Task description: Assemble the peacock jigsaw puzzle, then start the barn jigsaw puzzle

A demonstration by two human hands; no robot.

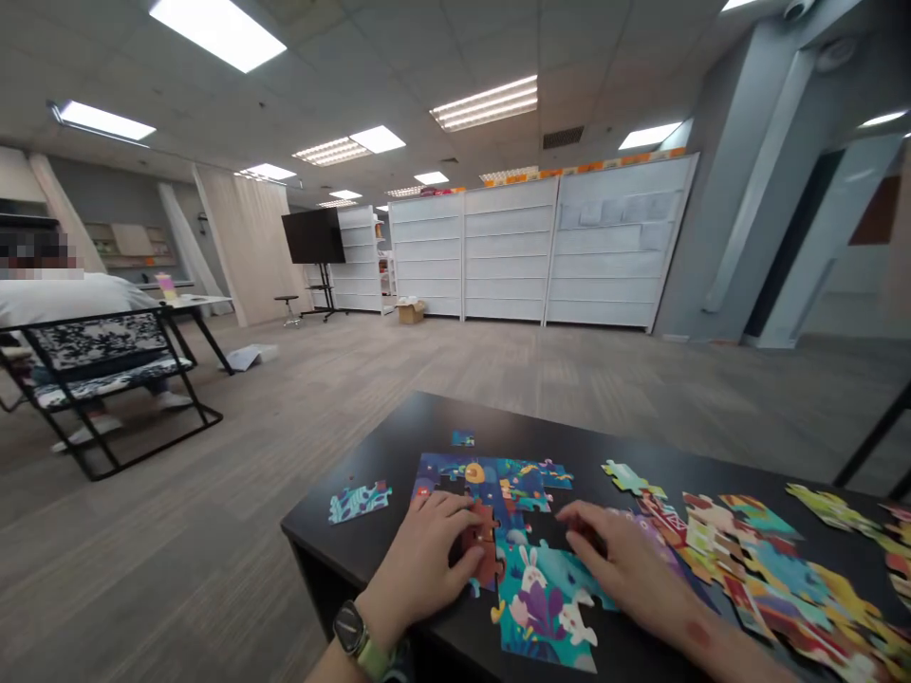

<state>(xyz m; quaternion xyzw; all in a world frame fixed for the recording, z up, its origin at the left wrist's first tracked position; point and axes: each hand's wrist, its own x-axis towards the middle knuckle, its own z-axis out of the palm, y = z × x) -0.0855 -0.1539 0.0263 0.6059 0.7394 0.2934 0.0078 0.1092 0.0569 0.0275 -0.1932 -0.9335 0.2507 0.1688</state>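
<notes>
A partly joined jigsaw puzzle (484, 474) with a dark blue scene lies on the black table. My left hand (434, 541), a watch on its wrist, rests on the puzzle's left side. Its fingers are stretched out, with the thumb apart beside a reddish puzzle piece (485, 550); some pieces under it are hidden. Over the right edge of the puzzle, my right hand (626, 560) has its thumb and forefinger apart, nothing visible between them. Below and between the hands is a teal rabbit section (541, 617). Part of it passes under my right hand.
A teal puzzle piece (360, 503) lies at the left, and a small blue piece (463, 438) at the back. Many colourful loose pieces (790, 569) cover the table's right side. The black table (399, 436) ends at the left. A person (78, 294) sits at another table.
</notes>
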